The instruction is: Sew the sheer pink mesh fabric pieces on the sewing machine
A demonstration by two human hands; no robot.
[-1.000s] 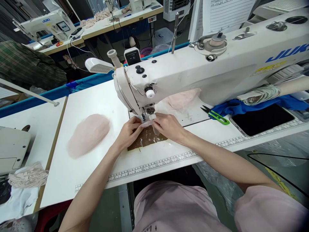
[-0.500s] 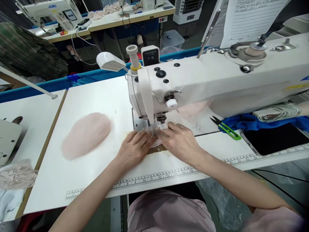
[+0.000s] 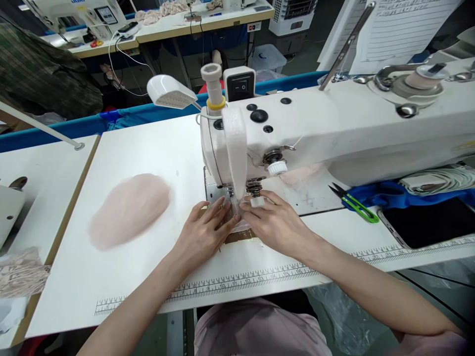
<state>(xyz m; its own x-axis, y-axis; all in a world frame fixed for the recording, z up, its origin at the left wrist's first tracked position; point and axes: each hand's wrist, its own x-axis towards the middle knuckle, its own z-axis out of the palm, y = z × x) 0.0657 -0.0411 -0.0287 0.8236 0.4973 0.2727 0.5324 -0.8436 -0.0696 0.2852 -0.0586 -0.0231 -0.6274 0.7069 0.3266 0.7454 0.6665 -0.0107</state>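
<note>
A small piece of sheer whitish fabric lies under the needle area of the white sewing machine, mostly hidden by my fingers. From the left, my left hand rests flat on it, fingers spread and their tips close to the presser foot. On the other side, my right hand has bent fingers pressed together at the fabric's edge, just under the thread parts of the machine head. A sheer pale pink oval fabric piece lies flat on the table to the left, apart from both hands.
Green thread snips, a blue cloth and a dark-screened phone lie to the right. A printed ruler runs along the front edge. More pink fabric sits behind the needle. Beyond the table is a person's plaid sleeve.
The view has shifted slightly, so the machine head appears farther right. My left fingers look more spread, while both hands stay beside the needle. The pink oval piece lies still.
</note>
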